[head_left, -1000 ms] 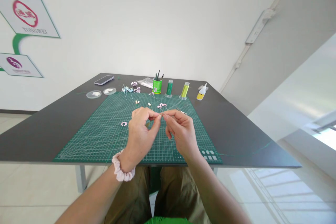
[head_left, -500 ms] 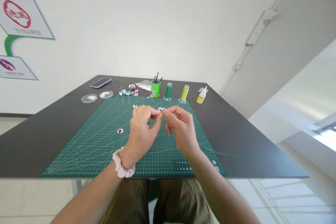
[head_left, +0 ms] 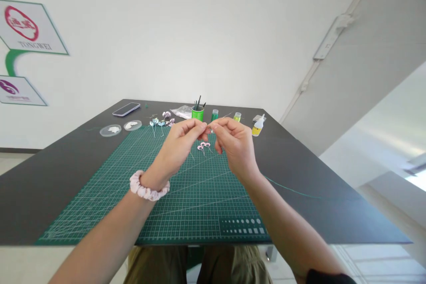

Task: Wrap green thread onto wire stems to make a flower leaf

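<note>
My left hand (head_left: 181,144), with a pale scrunchie (head_left: 146,187) on the wrist, is closed in a pinch above the cutting mat. My right hand (head_left: 237,144) pinches too, its fingertips meeting the left ones. What they hold between them is too small to make out. Just below the fingertips lie several small pink petal loops (head_left: 203,145) with thin wire stems on the green cutting mat (head_left: 173,213). A thin strand shows beneath the left fingers.
Behind the hands stand a green can (head_left: 197,114) of tools, a green thread spool (head_left: 214,114), a yellow-green spool (head_left: 237,116) and a glue bottle (head_left: 258,126). Wired flowers (head_left: 162,123), shallow dishes (head_left: 110,131) and a phone (head_left: 126,109) are at left. Loose green thread (head_left: 293,191) trails right.
Both hands have risen slightly away from me, still pinching together. The pink petal loops now show below them. The single pink ring no longer shows on the mat's left part.
</note>
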